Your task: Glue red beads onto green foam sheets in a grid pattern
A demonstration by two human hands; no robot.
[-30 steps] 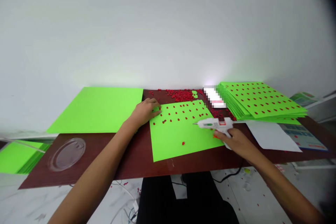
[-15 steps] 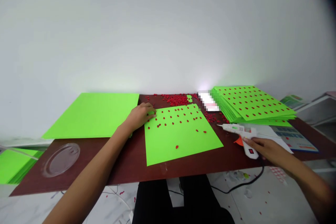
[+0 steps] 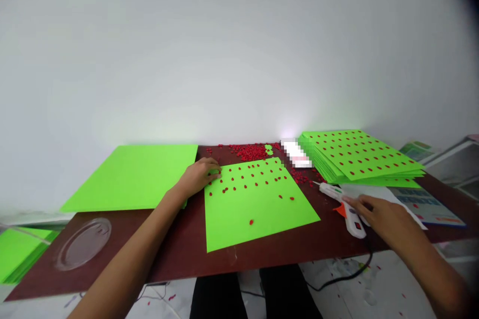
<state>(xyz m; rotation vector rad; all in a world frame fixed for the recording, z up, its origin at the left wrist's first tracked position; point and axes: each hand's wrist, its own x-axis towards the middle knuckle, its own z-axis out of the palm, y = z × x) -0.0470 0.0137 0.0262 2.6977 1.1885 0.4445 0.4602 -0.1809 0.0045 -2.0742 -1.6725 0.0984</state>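
Note:
A green sheet (image 3: pixel 262 219) lies on the dark red table, with rows of small red pieces on its upper half and a few stray ones lower down. My left hand (image 3: pixel 202 176) rests at its upper left corner, fingers bent together; whether they pinch a piece is hidden. On the right, the white glue gun (image 3: pixel 354 219) with an orange trigger lies with its nozzle toward the sheet. My right hand (image 3: pixel 368 208) touches the top of its body, thumb and fingers closed against it. Behind the sheet is a pile of red pieces (image 3: pixel 250 152).
Plain green sheets (image 3: pixel 138 174) lie at the left, a dotted green stack (image 3: pixel 362 154) at the right. A phone (image 3: pixel 296 153) leans near the wall. A clear plastic lid (image 3: pixel 85 243) sits front left. The gun's black cord (image 3: pixel 346 277) hangs over the table's front edge.
The whole view has shifted, so the table appears lower. The glue gun is tilted more, its rear lower, and my right hand sits higher against its body. My left hand stays at the sheet's corner.

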